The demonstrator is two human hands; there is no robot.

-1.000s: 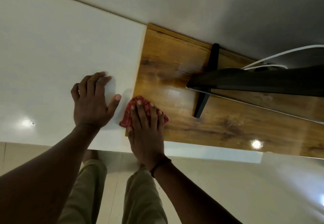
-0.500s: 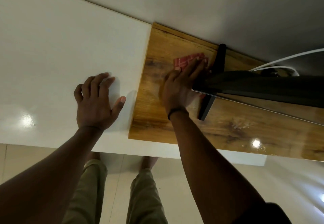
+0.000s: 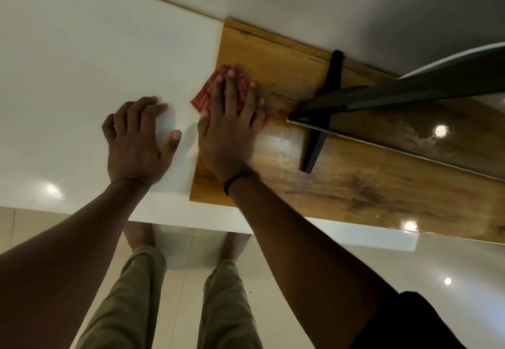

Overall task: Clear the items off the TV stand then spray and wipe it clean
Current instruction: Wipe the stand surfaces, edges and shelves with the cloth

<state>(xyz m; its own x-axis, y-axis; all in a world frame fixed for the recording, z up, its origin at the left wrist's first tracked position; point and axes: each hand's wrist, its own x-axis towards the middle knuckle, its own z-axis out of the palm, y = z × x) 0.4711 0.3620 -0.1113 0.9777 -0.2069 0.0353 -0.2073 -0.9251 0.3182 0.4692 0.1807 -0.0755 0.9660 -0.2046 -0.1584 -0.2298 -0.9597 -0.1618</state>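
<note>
The TV stand has a glossy white section (image 3: 82, 80) on the left and a raised wooden top (image 3: 355, 184) on the right. A red checked cloth (image 3: 207, 94) lies at the wooden top's left edge, partly over the white part. My right hand (image 3: 232, 127) lies flat on the cloth with straight fingers, pressing it down. On the white section just left of it, my left hand (image 3: 136, 143) rests palm down, fingers spread, holding nothing. Wet streaks shine on the wood near the cloth.
A black TV (image 3: 410, 94) stands on the wooden top on a black crossbar foot (image 3: 325, 108), just right of my right hand. A white cable (image 3: 448, 58) runs behind it along the grey wall. My legs and the glossy tiled floor (image 3: 355, 266) are below.
My right hand slid the cloth from the front left corner up to the TV foot, then back left to the wooden top's left edge. The left hand stayed put.
</note>
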